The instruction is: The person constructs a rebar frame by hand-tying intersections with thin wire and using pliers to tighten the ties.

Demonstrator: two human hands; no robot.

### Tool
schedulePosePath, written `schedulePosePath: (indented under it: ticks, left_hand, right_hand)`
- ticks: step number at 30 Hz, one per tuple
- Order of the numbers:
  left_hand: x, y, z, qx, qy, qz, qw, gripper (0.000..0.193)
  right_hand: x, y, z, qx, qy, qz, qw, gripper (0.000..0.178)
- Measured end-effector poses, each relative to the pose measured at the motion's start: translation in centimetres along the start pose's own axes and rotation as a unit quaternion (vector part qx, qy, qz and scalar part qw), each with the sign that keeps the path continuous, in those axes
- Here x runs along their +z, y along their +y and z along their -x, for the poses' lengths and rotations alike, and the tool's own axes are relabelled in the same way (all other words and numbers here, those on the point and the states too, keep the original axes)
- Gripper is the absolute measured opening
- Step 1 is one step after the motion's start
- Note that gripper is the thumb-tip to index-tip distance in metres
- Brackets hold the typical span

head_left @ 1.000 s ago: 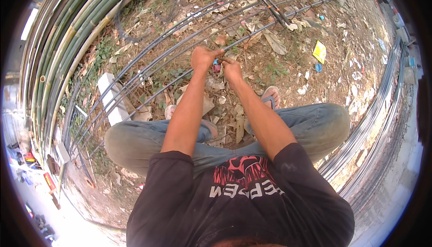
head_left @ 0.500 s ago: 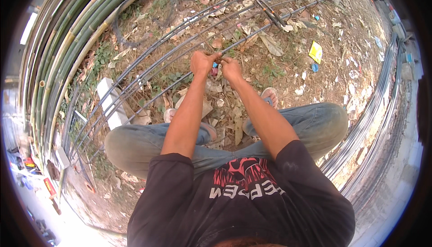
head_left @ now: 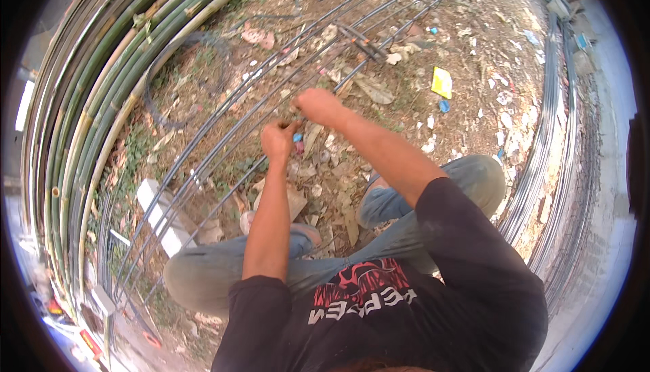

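Both my hands are over the nearest of several long steel rods (head_left: 240, 177) that run diagonally above the ground. My left hand (head_left: 277, 140) is closed at that rod, its thumb pointing right. Just beyond it and to the right, my right hand (head_left: 319, 107) is closed in a fist, fingers curled toward the left. Whatever either hand holds is too small or hidden to make out. Farther along the rods lie pincers (head_left: 363, 44) with dark handles.
Green bamboo poles (head_left: 101, 111) lie in a curved stack at the left. A white block (head_left: 161, 217) sits under the rods. Bundled rods (head_left: 542, 169) stretch along the right side. A loose wire coil (head_left: 150, 94) and a yellow packet (head_left: 441, 82) lie on leaf-littered ground.
My hands, which were close together, have moved apart; the left is nearer to me and the right farther up the rod. The view has shifted slightly.
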State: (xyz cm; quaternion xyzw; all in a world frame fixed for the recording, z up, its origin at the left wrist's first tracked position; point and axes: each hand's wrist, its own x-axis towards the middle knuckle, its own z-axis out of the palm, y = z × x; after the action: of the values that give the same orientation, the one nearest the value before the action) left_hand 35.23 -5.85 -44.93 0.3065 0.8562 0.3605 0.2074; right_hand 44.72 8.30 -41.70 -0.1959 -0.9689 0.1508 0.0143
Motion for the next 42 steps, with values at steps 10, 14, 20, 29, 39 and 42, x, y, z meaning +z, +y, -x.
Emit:
schedulePosePath:
  ticks: [10, 14, 20, 29, 39, 42]
  left_hand:
    - [1.3, 1.9, 2.6, 0.029, 0.069, -0.061, 0.995, 0.032]
    - [1.7, 1.9, 2.7, 0.033, 0.094, -0.063, 0.993, 0.029]
    - [2.1, 1.8, 2.8, 0.021, 0.108, -0.069, 0.992, 0.029]
    - [1.8, 1.5, 3.1, 0.072, 0.139, -0.071, 0.985, 0.028]
    - [1.9, 0.9, 3.0, 0.092, 0.128, -0.050, 0.986, 0.029]
    - [1.9, 0.8, 2.9, 0.072, 0.121, -0.071, 0.988, 0.028]
  right_hand:
    - [2.7, 0.5, -1.4, -0.066, 0.074, 0.085, 0.991, 0.008]
    - [3.4, 0.1, -0.8, 0.021, -0.014, 0.000, 1.000, 0.014]
    - [3.7, -1.0, 3.6, 0.023, 0.108, -0.007, 0.994, 0.035]
    - [6.5, -2.7, 9.2, 0.027, 0.195, 0.086, 0.977, 0.048]
    - [5.2, -5.8, 9.7, 0.146, 0.087, -0.087, 0.982, 0.022]
    - [6.2, -5.0, 11.5, 0.009, 0.112, 0.071, 0.991, 0.023]
